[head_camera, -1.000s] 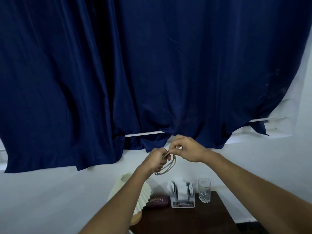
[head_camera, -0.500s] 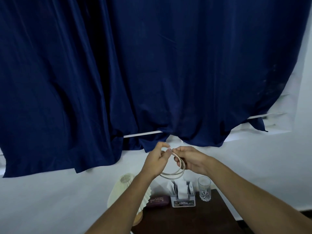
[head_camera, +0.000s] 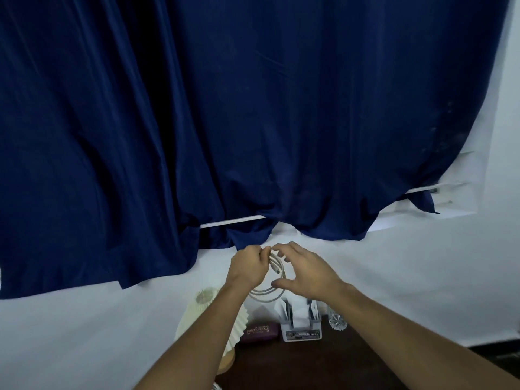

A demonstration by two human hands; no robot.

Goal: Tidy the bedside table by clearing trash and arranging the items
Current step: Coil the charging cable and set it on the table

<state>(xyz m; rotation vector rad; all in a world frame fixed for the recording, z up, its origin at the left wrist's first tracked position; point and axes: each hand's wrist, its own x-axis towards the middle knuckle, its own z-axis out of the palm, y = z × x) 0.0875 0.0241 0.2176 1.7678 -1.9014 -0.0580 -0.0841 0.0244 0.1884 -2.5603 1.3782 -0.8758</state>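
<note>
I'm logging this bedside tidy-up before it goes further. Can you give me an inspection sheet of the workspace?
Surface: dark brown wooden bedside table, only partly in view.
Job's things: cream pleated lamp shade at the left, maroon glasses case next to it, then a white holder of white packets and a cut-glass tumbler, all along the back edge.
Clutter: nothing seen.
Hands: left hand grips the coiled white cable at its top; right hand is open, fingers spread beside the coil.
Cables: only the coiled white cable, held in the air above the table.
Surroundings: navy blue curtain over a white rod; white wall.
</note>
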